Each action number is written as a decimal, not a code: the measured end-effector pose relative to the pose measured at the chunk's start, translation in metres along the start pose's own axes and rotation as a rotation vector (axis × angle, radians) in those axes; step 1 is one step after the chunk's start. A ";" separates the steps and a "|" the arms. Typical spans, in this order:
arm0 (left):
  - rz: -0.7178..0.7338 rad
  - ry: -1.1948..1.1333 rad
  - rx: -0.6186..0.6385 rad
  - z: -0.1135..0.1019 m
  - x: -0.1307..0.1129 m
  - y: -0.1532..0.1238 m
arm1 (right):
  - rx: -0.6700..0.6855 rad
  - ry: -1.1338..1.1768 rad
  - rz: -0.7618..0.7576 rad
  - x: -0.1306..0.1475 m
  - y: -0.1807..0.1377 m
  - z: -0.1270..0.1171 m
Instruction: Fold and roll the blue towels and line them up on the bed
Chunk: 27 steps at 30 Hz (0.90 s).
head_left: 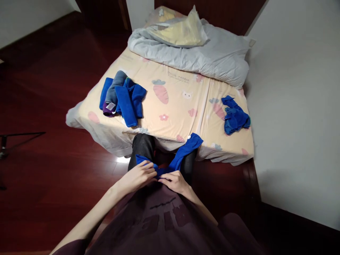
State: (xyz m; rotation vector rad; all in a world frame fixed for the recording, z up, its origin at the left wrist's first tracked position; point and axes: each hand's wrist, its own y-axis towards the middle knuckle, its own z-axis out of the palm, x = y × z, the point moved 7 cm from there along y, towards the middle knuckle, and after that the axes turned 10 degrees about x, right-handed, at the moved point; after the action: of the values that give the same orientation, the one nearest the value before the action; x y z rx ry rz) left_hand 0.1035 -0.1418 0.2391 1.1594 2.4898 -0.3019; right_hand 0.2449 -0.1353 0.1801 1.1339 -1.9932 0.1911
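Note:
A blue towel (183,153) lies across my lap, its far end resting over my right knee at the bed's edge. My left hand (143,173) is closed on the towel near its middle, with a short piece showing above the fingers. Close beside it, my right hand (174,180) pinches the towel's near edge. The fingertips of both hands almost meet, and part of the cloth is hidden beneath them.
On the bed (175,117) at left sit folded blue towels (126,106) and a rolled grey-blue towel (116,86). A crumpled blue towel (235,117) lies at right. Behind are a grey quilt (220,56) and a yellow pillow (183,32). A white wall (297,106) stands at right.

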 end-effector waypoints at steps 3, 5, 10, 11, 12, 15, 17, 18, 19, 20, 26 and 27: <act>-0.037 0.037 -0.046 -0.025 0.005 -0.016 | -0.004 0.057 0.024 -0.001 0.006 -0.005; -0.079 0.049 -0.066 -0.038 0.008 -0.028 | 0.031 0.071 0.022 -0.004 0.010 -0.003; -0.089 0.141 -0.162 -0.073 0.006 -0.062 | 0.016 0.049 0.058 -0.026 0.012 -0.016; -0.071 0.200 -0.216 -0.083 0.003 -0.069 | -0.023 0.033 0.076 -0.031 0.010 -0.025; -0.057 0.263 -0.273 -0.093 -0.001 -0.077 | -0.064 0.019 0.096 -0.037 0.008 -0.036; -0.076 0.384 -0.417 -0.122 -0.010 -0.098 | -0.153 -0.009 0.164 -0.054 -0.004 -0.074; -0.130 0.391 -0.456 -0.136 -0.013 -0.109 | -0.194 -0.024 0.224 -0.063 -0.015 -0.102; -0.160 0.381 -0.458 -0.141 -0.013 -0.113 | -0.215 -0.032 0.254 -0.066 -0.022 -0.115; -0.188 0.365 -0.456 -0.146 -0.012 -0.117 | -0.229 -0.041 0.286 -0.069 -0.028 -0.127; -0.220 0.346 -0.450 -0.149 -0.010 -0.121 | -0.233 -0.053 0.319 -0.072 -0.035 -0.138; -0.320 0.329 -0.443 -0.153 0.018 -0.133 | -0.122 -0.109 0.542 -0.085 -0.079 -0.176; -0.325 0.337 -0.445 -0.153 0.024 -0.135 | -0.109 -0.101 0.570 -0.087 -0.087 -0.180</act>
State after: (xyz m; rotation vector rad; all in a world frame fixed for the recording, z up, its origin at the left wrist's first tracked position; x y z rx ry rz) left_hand -0.0518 -0.1586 0.3720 0.6670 2.8287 0.3832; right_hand 0.4388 -0.0421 0.2145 0.4919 -2.3463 0.3164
